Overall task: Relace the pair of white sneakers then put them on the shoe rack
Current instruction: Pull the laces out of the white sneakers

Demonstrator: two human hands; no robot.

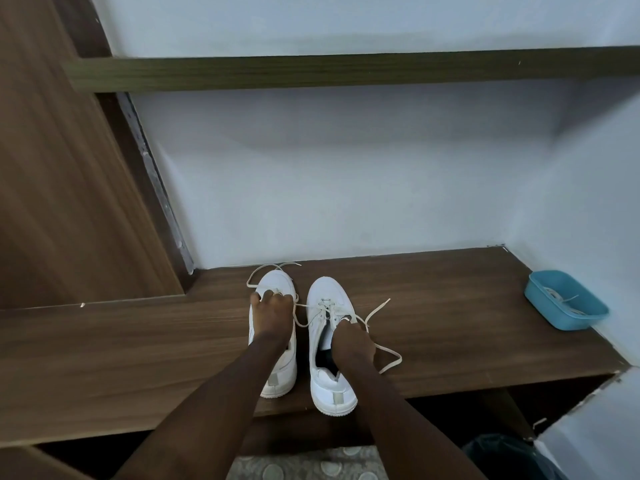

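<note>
Two white sneakers stand side by side on the brown wooden shelf [450,306], toes toward the wall. My left hand [270,315] lies over the lace area of the left sneaker [277,372], its fingers curled on the lace, whose loop [254,277] trails past the toe. My right hand [351,341] grips the right sneaker [327,296] at the tongue and upper eyelets. That shoe is partly laced, and its loose lace ends [388,362] spill to the right on the shelf.
A blue plastic tub [564,301] with white laces in it sits at the shelf's right end by the wall. A dark wooden shelf [346,72] runs overhead. A wooden panel [69,185] stands on the left. Below the shelf are patterned floor and a dark bag [502,455].
</note>
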